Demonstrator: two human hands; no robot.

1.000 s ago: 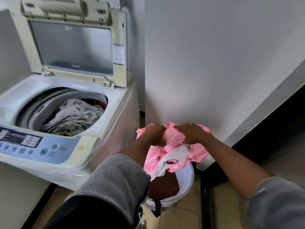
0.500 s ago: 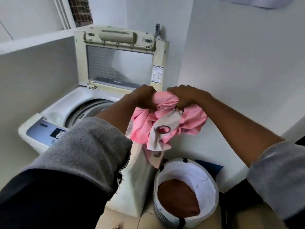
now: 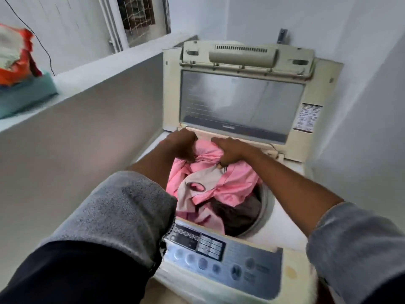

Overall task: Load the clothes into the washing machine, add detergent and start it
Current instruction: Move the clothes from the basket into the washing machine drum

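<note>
Washing machine [image 3: 282, 216] stands before us beside a long ledge [image 3: 98, 73], its lid [image 3: 241, 102] tipped upright at the back. Our pink and beige bundle of clothes [image 3: 232, 183] hangs over the open drum, its lower folds touching the dark laundry [image 3: 241, 212] inside. We clamp both hands on the top of that bundle, left hand [image 3: 182, 145] and right hand [image 3: 230, 150] close side by side with fingers curled into the cloth, while the control panel [image 3: 219, 255] lies nearest us and an orange bag [image 3: 13, 60] sits on the ledge.
</note>
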